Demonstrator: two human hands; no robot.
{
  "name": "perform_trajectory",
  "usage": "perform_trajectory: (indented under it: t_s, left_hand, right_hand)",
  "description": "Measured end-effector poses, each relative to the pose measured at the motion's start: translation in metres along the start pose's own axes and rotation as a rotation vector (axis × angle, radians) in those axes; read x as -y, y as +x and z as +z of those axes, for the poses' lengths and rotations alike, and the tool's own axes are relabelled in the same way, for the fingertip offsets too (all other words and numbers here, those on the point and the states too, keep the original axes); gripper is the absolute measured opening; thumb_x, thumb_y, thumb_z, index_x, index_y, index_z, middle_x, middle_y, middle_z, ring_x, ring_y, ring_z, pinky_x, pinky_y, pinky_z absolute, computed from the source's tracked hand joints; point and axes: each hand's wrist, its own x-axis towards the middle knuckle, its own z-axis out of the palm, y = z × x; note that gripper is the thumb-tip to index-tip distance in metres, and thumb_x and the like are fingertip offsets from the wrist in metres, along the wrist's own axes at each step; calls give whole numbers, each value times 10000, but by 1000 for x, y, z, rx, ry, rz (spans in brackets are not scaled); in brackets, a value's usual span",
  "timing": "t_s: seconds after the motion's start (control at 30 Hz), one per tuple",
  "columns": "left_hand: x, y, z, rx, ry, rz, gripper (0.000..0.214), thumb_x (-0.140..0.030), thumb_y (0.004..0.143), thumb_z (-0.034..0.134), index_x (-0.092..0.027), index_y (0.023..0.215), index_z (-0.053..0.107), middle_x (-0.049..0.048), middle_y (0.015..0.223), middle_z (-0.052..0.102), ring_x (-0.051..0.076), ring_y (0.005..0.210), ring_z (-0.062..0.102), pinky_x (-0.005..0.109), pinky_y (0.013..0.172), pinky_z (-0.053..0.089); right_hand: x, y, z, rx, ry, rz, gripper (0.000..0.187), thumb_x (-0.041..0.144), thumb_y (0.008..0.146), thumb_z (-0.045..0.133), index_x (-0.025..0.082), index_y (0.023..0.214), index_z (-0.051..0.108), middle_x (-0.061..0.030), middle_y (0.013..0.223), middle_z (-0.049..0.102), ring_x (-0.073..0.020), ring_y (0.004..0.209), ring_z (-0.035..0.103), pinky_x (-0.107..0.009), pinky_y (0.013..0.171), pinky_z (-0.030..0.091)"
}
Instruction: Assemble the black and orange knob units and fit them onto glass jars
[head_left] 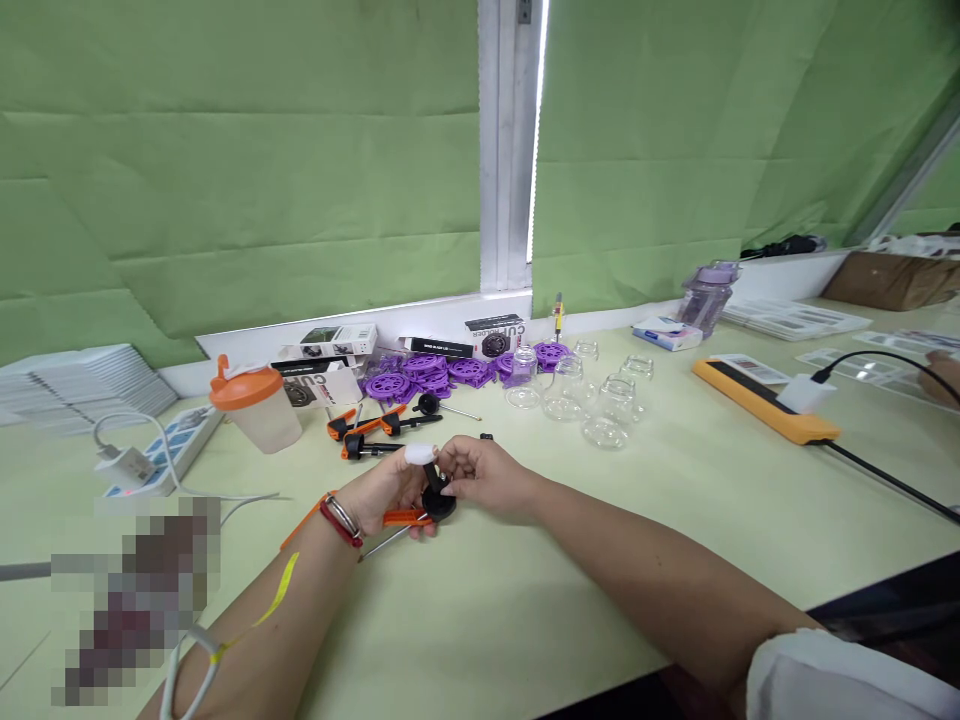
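Observation:
Both my hands meet over the pale green table (525, 620), just left of its middle. My left hand (386, 492) is closed around an orange-and-black clamp (420, 510) whose thin metal rod sticks out toward me; a white cover sits on the thumb tip. My right hand (480, 478) pinches the clamp's black round part from the right. Just beyond my hands lie more orange-and-black clamps (375, 432) and a loose black knob on a rod (431, 404).
Purple plastic wheels (427, 375), small boxes (330, 345) and several clear glass jars (592, 400) lie behind. An orange-lidded cup (255, 405) and a power strip (161, 450) stand left. An orange-yellow device with a cable (765, 398) and a purple bottle (705, 295) sit right.

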Motion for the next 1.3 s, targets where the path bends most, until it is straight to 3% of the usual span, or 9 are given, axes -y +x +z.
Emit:
perform_trajectory:
  t_s: [0.53, 0.67, 1.03, 1.3]
  left_hand:
    - [0, -1, -1, 28, -6, 20, 579, -627, 720, 450, -166, 1068, 490, 79, 765, 646, 195, 503, 611, 243, 385, 412]
    - [0, -1, -1, 28, -5, 10, 582, -635, 727, 448, -160, 1062, 490, 89, 773, 649, 197, 509, 610, 246, 390, 410]
    - [-1, -2, 1, 28, -4, 11, 623, -664, 703, 450, -147, 1048, 492, 86, 745, 649, 199, 515, 608, 249, 398, 403]
    - [0, -1, 0, 37, -17, 14, 601, -650, 713, 456, -147, 1041, 488, 83, 730, 646, 203, 506, 605, 250, 395, 394]
  right_hand:
    - [-1, 1, 1, -5, -17, -21, 213, 143, 670, 643, 174, 671, 433, 56, 678, 451, -78, 616, 406, -218, 580, 335]
    - [0, 0, 1, -1, -21, 9, 187, 136, 674, 639, 177, 779, 490, 66, 655, 446, -77, 589, 397, -217, 562, 329]
    - [4, -1, 2, -5, 8, 10, 200, 130, 677, 649, 167, 822, 517, 55, 680, 474, -81, 613, 428, -217, 575, 351]
    - [7, -1, 1, 1, -5, -1, 195, 222, 680, 699, 154, 771, 541, 50, 648, 479, -83, 593, 436, -229, 572, 370]
